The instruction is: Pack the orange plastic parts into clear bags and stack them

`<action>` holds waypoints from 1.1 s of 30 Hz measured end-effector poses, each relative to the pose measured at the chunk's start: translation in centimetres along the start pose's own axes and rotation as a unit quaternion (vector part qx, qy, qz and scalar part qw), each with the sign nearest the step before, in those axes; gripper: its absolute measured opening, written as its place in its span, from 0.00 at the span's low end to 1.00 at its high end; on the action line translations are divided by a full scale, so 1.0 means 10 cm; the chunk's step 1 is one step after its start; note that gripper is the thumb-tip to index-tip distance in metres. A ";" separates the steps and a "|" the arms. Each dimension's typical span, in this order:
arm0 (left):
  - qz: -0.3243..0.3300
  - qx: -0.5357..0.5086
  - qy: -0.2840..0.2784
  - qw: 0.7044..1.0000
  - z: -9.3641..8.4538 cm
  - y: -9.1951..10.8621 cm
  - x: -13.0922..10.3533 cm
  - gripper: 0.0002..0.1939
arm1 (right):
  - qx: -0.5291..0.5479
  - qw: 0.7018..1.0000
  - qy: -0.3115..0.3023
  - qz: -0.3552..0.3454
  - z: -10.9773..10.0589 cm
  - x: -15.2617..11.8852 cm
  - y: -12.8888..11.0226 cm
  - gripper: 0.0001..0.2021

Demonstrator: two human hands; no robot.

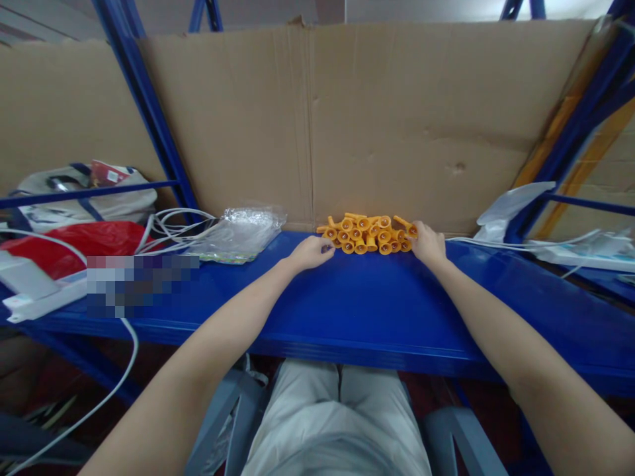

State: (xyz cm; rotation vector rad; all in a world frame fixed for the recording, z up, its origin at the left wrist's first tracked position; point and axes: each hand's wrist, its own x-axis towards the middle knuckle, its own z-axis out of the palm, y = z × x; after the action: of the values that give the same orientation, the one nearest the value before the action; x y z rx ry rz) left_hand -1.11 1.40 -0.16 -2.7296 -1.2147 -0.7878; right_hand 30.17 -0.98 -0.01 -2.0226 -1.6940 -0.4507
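A pile of yellow trumpet-shaped pieces [372,233] lies on the blue shelf against the cardboard, most with their flared mouths facing me and a small dot in the middle of each. At its left end is my left hand [311,253], its fingers curled and the tips close together beside the nearest pieces. A small dark spot shows at those fingertips, too small to name. My right hand [429,244] is at the right end, fingers closed around the flared end of one yellow trumpet-shaped piece [404,225] that tilts up to the left.
A tall cardboard sheet [397,119] stands behind the blue shelf [357,304]. Clear plastic bags [243,231] and white cables [173,221] lie left, near a red bag [84,244] and white power strip [44,297]. Blue posts [149,99] rise either side.
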 end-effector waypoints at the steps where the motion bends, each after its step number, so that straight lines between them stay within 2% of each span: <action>1: 0.000 0.004 -0.003 1.000 0.00 0.01 0.00 0.12 | -0.009 1.000 -0.021 0.004 0.01 0.00 0.00 0.20; 5: -0.021 0.040 -0.038 0.998 -0.06 0.09 -0.02 0.13 | -0.022 0.995 -0.096 0.025 0.03 0.00 0.05 0.23; 9: -0.093 0.130 -0.069 0.985 -0.19 0.20 -0.07 0.15 | 0.006 0.994 -0.110 0.021 0.02 -0.01 0.10 0.30; 13: -0.224 0.221 -0.012 0.949 -0.40 0.17 -0.14 0.28 | 0.028 0.994 -0.105 0.033 -0.03 -0.01 0.11 0.33; 17: -0.354 0.224 -0.017 0.908 -0.63 -0.07 -0.31 0.35 | 0.033 0.995 -0.089 0.043 -0.06 -0.01 0.12 0.32; 22: -0.484 0.198 -0.023 0.852 -0.86 -0.41 -0.69 0.39 | 0.030 0.997 -0.065 0.029 -0.01 0.01 0.13 0.30; 27: -0.526 0.149 -0.015 0.837 -0.98 -0.55 -0.96 0.41 | 0.019 0.998 -0.061 0.007 0.00 0.01 0.08 0.29; 33: -0.526 0.128 -0.014 0.840 -0.94 -0.84 -1.05 0.45 | 0.016 0.998 -0.054 0.002 -0.02 0.01 0.09 0.28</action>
State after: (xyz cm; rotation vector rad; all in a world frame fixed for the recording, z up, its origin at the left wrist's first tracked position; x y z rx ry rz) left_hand -16.97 -2.22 1.78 -1.6888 -2.6104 -0.5203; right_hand 31.12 -1.17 0.08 -2.0612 -1.7490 -0.3162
